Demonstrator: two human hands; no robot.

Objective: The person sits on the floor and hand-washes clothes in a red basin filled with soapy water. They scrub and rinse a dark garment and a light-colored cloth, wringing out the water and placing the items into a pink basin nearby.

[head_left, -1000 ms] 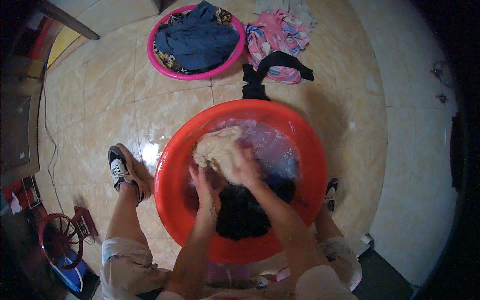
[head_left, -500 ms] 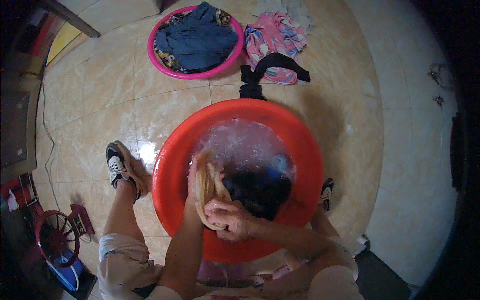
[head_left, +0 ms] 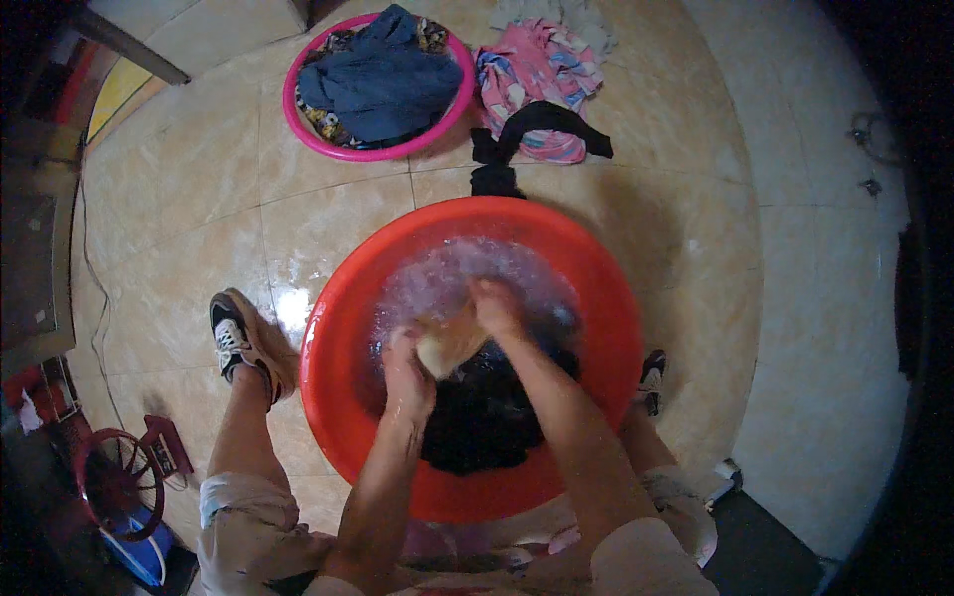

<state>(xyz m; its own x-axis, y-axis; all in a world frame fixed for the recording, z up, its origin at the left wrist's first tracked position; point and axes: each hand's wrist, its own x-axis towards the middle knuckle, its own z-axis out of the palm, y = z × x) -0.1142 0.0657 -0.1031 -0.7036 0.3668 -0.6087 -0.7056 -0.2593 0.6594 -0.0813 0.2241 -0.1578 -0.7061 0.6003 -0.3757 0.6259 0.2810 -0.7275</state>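
Observation:
A yellowish cloth (head_left: 449, 343) is stretched between my two hands, just over soapy water (head_left: 437, 268) in a big orange-red basin (head_left: 333, 298). My left hand (head_left: 405, 366) grips its left end, and my right hand (head_left: 495, 306) holds the far right end, blurred a little by motion. Dark wet laundry (head_left: 482, 412) lies in the near part of the basin, under my right forearm. Something bluish shows in the water at the basin's right side, too unclear to name.
Beyond the basin stands a pink tub (head_left: 293, 109) heaped with dark blue clothing (head_left: 383, 84). Pink patterned fabric (head_left: 542, 74) and a black garment (head_left: 552, 119) lie on the tiled floor beside it. A dark red fan (head_left: 119, 484) is at the lower left; my shoe (head_left: 234, 338) flanks the basin.
My right hand has moved from the near end of the cloth to the far right. The cloth has swung from upright over the left side toward the middle, lower over the water.

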